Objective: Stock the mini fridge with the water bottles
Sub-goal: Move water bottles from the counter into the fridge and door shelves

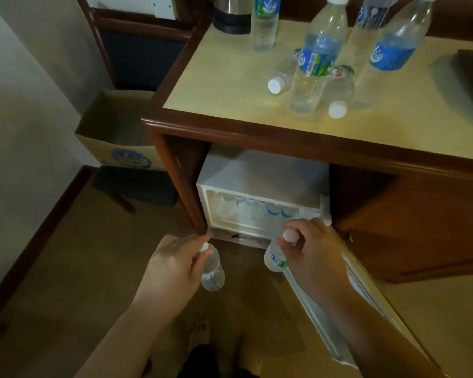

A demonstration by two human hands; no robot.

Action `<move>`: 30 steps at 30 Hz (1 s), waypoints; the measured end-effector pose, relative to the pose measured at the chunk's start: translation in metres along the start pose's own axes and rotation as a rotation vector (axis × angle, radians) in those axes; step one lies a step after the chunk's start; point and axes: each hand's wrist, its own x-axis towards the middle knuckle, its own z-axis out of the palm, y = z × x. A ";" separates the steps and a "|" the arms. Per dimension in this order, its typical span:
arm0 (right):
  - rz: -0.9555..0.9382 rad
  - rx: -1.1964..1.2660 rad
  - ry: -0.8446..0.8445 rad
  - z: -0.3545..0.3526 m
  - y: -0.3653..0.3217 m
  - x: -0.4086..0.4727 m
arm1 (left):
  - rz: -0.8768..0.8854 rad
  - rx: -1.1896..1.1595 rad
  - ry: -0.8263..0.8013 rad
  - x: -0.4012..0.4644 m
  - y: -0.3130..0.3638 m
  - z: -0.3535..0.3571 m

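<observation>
The white mini fridge (260,173) sits in the cabinet under the counter, its door (325,320) swung open to the right. Several water bottles (253,210) stand in a row inside. My left hand (172,264) is shut on a small clear water bottle (213,274), held by its neck just left of the fridge opening. My right hand (311,249) grips another small bottle (275,259) with a blue label at the fridge's lower right corner. On the counter (216,85) stand several tall blue-labelled bottles (316,58), and two small bottles (283,75) lie on their sides.
A kettle (231,12) stands at the counter's back left. An open cardboard box (115,132) rests on a dark chair left of the cabinet. A closed wooden cabinet door (421,222) is right of the fridge. My feet (200,334) show on the floor below.
</observation>
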 end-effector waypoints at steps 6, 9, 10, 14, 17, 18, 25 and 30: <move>0.074 -0.038 -0.077 0.092 0.067 0.016 | -0.018 -0.048 -0.027 0.005 -0.040 0.068; 0.090 -0.053 -0.090 0.134 0.100 0.025 | -0.033 -0.057 -0.010 0.013 -0.060 0.103; 0.091 -0.053 -0.082 0.147 0.111 0.028 | -0.031 -0.053 0.000 0.015 -0.067 0.116; 0.075 -0.053 -0.033 0.196 0.155 0.046 | -0.015 -0.057 0.055 0.026 -0.099 0.172; 0.085 -0.047 -0.005 0.225 0.185 0.066 | 0.027 -0.092 0.079 0.033 -0.123 0.217; 0.094 -0.052 -0.005 0.235 0.195 0.073 | 0.039 -0.100 0.084 0.035 -0.129 0.231; 0.051 -0.106 -0.006 0.301 0.251 0.136 | 0.084 -0.134 0.129 0.054 -0.169 0.312; 0.006 -0.098 0.043 0.340 0.285 0.186 | 0.139 -0.148 0.180 0.072 -0.197 0.351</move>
